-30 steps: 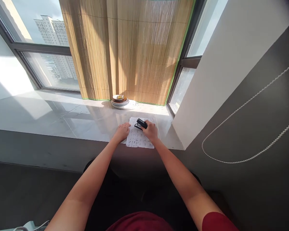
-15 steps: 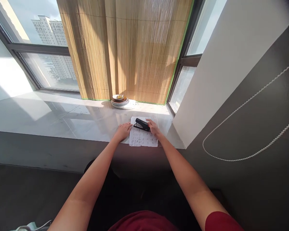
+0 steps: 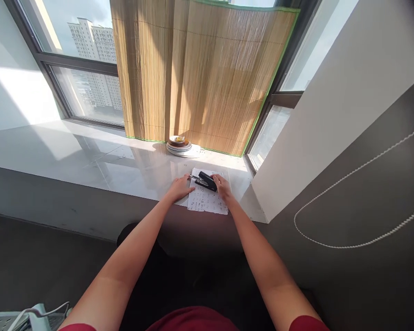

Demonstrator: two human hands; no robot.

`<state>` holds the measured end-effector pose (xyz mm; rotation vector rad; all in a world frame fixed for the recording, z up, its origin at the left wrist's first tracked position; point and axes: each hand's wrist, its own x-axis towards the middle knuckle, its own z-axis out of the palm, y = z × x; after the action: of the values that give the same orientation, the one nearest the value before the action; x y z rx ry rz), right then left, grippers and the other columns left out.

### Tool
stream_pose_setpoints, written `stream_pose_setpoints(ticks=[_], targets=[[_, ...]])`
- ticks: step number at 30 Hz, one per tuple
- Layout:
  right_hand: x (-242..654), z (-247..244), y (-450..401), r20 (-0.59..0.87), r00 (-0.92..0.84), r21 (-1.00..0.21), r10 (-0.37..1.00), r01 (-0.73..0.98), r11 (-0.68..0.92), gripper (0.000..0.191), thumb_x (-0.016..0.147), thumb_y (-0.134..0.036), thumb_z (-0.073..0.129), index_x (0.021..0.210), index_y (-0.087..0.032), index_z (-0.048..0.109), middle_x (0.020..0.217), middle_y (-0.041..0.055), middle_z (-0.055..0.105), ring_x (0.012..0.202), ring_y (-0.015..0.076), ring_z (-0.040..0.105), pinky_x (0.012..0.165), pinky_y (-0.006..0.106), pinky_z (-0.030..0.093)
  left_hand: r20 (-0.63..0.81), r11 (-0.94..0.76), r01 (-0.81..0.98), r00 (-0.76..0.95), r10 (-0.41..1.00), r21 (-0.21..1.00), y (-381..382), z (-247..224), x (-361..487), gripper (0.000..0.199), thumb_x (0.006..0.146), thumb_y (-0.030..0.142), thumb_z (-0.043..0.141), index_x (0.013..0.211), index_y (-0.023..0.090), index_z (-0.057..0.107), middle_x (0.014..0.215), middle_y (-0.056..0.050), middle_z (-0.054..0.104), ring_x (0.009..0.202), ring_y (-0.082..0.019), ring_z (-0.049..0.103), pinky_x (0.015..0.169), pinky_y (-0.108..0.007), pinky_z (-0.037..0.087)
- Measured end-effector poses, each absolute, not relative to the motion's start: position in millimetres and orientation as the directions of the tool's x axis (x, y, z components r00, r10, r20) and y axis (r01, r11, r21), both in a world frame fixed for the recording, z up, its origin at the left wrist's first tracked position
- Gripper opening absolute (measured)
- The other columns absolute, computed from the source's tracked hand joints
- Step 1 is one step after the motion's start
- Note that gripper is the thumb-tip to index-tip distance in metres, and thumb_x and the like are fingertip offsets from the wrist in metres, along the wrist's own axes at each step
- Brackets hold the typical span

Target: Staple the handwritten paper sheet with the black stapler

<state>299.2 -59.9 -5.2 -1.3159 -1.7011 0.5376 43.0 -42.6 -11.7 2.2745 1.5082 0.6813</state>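
Stapler (image 3: 207,182) is positioned over the written paper (image 3: 207,205), its open end toward ten o'clock. Opening is done; closure is not. Right hand (image 3: 222,187) grasps the rear end at three o'clock. Left hand (image 3: 180,189) is at the nine o'clock end; grip cannot be confirmed. Magazine contents: too small to tell. Beyond, at eleven o'clock, stacked plates (image 3: 180,148) carry a yellow item (image 3: 179,139).

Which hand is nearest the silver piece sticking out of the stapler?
The left hand: its fingers are right by the silver piece. The right hand is at the opposite, black end of the stapler.
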Motion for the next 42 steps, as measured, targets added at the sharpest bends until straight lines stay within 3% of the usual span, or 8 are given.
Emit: stream_pose_setpoints(ticks=[4,10,18,22,25,30,36,42], targets=[[291,-3,-56,0.446,-0.19,-0.602,0.874,0.659,0.451,0.039,0.086,-0.034,0.072,0.124,-0.024,0.07,0.111,0.007,0.078,0.103,0.0285,0.071,0.094,0.042,0.054,0.24,-0.384,0.678,0.301,0.923,0.627,-40,-17,41,0.076,0.086,0.042,0.077,0.15,0.017,0.045,0.15,-0.02,0.061,0.143,-0.04,0.053,0.119,-0.049,0.036],[265,4,-74,0.65,-0.395,-0.173,0.65,0.755,0.632,0.039,0.095,-0.008,0.057,0.126,-0.025,0.073,0.123,0.0089,0.077,0.113,0.0274,0.068,0.096,0.043,0.051,0.336,-0.348,0.283,0.093,0.937,0.894,-29,-24,37,0.065,0.08,0.017,0.068,0.141,0.016,0.05,0.158,-0.021,0.05,0.142,-0.032,0.055,0.117,-0.046,0.042],[223,19,-88,0.6,-0.699,0.227,0.39,0.616,0.755,0.035,0.106,-0.01,0.049,0.13,-0.024,0.071,0.127,0.0095,0.074,0.117,0.0237,0.064,0.101,0.043,0.047,0.089,-0.052,-0.311,0.106,0.99,0.949,-23,-18,19,0.032,0.071,0.021,0.072,0.102,0.015,0.065,0.099,-0.008,0.074,0.096,-0.022,0.071,0.08,-0.03,0.054],[224,18,-88,0.648,-0.617,0.084,0.445,0.64,0.764,0.037,0.101,-0.006,0.052,0.125,-0.024,0.074,0.123,0.0085,0.076,0.114,0.0242,0.066,0.1,0.043,0.05,0.062,-0.036,-0.337,0.067,0.996,0.941,-26,-17,19,0.018,0.078,0.021,0.067,0.094,0.015,0.064,0.093,-0.008,0.072,0.084,-0.017,0.068,0.078,-0.029,0.054],[234,12,-86,0.749,-0.206,-0.313,0.63,0.728,0.61,0.036,0.095,-0.009,0.058,0.123,-0.024,0.075,0.117,0.0077,0.079,0.109,0.0264,0.069,0.097,0.043,0.053,0.051,-0.04,-0.33,0.025,0.998,0.943,-27,-19,21,0.016,0.088,0.022,0.063,0.102,0.014,0.063,0.101,-0.012,0.073,0.081,-0.016,0.067,0.079,-0.033,0.056],[258,1,-77,0.461,0.213,-0.772,0.861,0.575,0.271,0.029,0.078,-0.024,0.078,0.106,-0.023,0.079,0.1,0.0044,0.082,0.093,0.0284,0.074,0.094,0.043,0.056,0.133,-0.103,-0.169,0.182,0.974,0.98,-35,-17,25,0.028,0.097,0.037,0.067,0.112,0.014,0.062,0.109,-0.016,0.077,0.077,-0.016,0.07,0.074,-0.032,0.057],[251,5,-85,0.61,0.059,-0.595,0.79,0.692,0.408,0.046,0.084,-0.034,0.079,0.128,-0.021,0.072,0.125,0.0123,0.075,0.117,0.0322,0.065,0.105,0.049,0.051,0.174,-0.186,-0.02,0.455,0.873,0.982,-51,-6,25,0.067,0.083,0.063,0.08,0.127,0.016,0.06,0.101,-0.014,0.081,0.063,-0.014,0.065,0.056,-0.024,0.047],[209,11,-92,0.644,-0.372,-0.349,0.669,0.635,0.689,0.013,0.098,-0.024,0.069,0.107,-0.024,0.079,0.106,0.0053,0.076,0.102,0.0227,0.066,0.092,0.032,0.053,0.243,-0.264,-0.022,0.465,0.851,0.964,-56,-2,22,0.068,0.08,0.068,0.081,0.122,0.017,0.062,0.064,0.003,0.067,0.052,-0.01,0.053,0.056,-0.022,0.035]])
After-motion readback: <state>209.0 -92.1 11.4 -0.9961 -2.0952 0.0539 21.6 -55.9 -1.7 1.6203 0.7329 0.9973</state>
